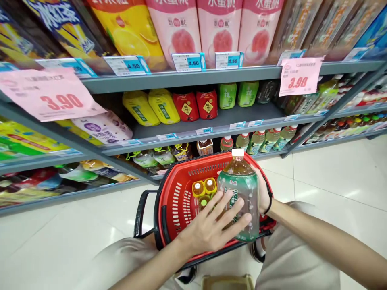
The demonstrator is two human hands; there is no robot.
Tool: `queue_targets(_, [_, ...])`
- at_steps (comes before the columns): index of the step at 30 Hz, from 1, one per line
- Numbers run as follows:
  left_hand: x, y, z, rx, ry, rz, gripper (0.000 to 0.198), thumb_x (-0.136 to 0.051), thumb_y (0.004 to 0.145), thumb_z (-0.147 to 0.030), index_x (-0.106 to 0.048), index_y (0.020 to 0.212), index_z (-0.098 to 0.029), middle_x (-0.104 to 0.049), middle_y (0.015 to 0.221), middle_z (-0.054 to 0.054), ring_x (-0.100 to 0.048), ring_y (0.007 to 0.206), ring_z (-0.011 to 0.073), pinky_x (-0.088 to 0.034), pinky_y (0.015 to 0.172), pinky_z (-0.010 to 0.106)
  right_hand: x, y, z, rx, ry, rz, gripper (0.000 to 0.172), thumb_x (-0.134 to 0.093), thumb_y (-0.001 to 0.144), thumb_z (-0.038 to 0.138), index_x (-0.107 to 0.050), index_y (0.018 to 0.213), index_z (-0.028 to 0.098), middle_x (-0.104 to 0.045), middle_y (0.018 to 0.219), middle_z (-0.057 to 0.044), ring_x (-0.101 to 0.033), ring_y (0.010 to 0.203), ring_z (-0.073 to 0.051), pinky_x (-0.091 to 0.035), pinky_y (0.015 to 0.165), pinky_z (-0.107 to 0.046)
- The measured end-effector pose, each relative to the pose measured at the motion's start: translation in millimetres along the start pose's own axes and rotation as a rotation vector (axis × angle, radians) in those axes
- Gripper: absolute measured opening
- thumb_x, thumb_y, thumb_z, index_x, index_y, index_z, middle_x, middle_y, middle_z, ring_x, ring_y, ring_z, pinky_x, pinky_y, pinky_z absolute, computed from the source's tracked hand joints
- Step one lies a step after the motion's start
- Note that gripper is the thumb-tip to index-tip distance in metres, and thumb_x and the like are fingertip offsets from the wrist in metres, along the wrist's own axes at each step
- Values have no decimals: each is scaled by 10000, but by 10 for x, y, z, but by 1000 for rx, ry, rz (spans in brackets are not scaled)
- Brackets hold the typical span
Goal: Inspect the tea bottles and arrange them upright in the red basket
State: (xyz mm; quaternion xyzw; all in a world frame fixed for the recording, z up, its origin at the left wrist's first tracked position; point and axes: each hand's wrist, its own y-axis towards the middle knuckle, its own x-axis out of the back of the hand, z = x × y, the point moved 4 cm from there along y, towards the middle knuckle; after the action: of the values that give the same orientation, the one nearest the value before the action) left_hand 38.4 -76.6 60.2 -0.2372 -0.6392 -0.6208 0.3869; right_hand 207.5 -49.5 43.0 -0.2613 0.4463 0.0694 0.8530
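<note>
A large tea bottle [252,201] with a green label and white cap stands nearly upright above the red shopping basket [177,193]. My right hand [263,191] grips it from the right side, its fingers partly hidden behind the bottle. Across the bottle's lower front, my left hand [213,221] spreads its stretched fingers; whether the palm presses on it I cannot tell. Inside the basket, left of the bottle, are small bottles with yellow labels and white caps [204,186] and a green-capped bottle [204,201], partly covered by my left hand.
The basket's black handle [142,213] sticks out at its left. Ahead runs a grey shelf [181,80] with juice cartons [219,32], drink bottles [186,106] and pink price signs [299,76]. My knees flank the basket; a yellowish object [226,282] lies at the bottom edge.
</note>
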Motion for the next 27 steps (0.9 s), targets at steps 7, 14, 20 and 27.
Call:
queue_targets(7, [-57,-221,-153,-63,-88,294,506,-641,1071,-268,-575,1559,-386,-654,1550,15,-508,1553,263,-421,1295,464,-25,-1,-89,-58,-65,32,644,-748,742,756,-826,1042,191,-839,1096,-115,-767,1061,-313,-578,1018,-439])
queue_targets(14, [-96,-95,10,47,9,100,773,-674,974,-98,-377,1685,-136,-126,1799,249,-253,1607,535,-476,1203,667,-12,60,-38,28,-49,-57,605,-680,796,762,-838,1013,220,-846,1069,-94,-772,1108,-334,-583,1041,-454])
queue_targets(20, [-184,-22,155,236,89,205,877,-421,915,58,-139,1739,-49,-48,1791,273,-203,1649,430,-665,977,350,96,141,61,173,-76,-230,533,-729,828,692,-810,1096,239,-848,962,-62,-778,1058,-324,-592,984,-448])
queue_targets(27, [24,-52,244,230,-85,43,917,-468,965,21,-65,1765,-176,53,1818,154,-238,1660,380,-520,1212,458,46,145,145,247,-155,-166,506,-849,771,624,-793,1133,276,-851,1021,-27,-761,1109,-314,-574,1015,-451])
